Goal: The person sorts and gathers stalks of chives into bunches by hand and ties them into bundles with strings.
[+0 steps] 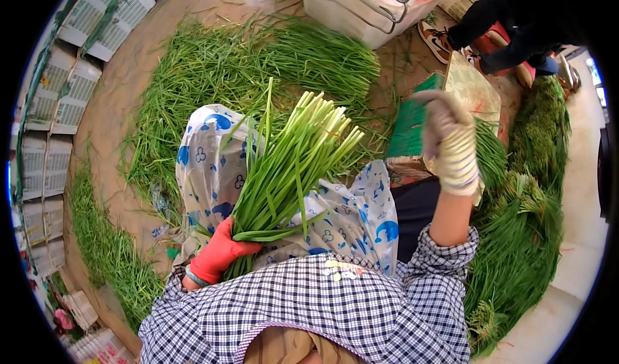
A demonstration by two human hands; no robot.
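Your red-gloved left hand (222, 254) closed around the green stalk bundle (284, 170), your right hand (449, 138) raised apart to its right, blurred, opening and hold unclear, chest lettering (342, 268) unreadable, swoosh on another person's shoe (436, 42).

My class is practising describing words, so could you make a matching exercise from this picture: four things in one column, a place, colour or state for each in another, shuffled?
Column one
1. Left hand
2. Right hand
3. Plastic cover
4. Crates

Column two
A. Lined up along the person's left
B. Raised, in a striped glove
C. In a red glove, gripping the green bunch
D. Over the legs, with blue patterns

Right pairs: 1-C, 2-B, 3-D, 4-A
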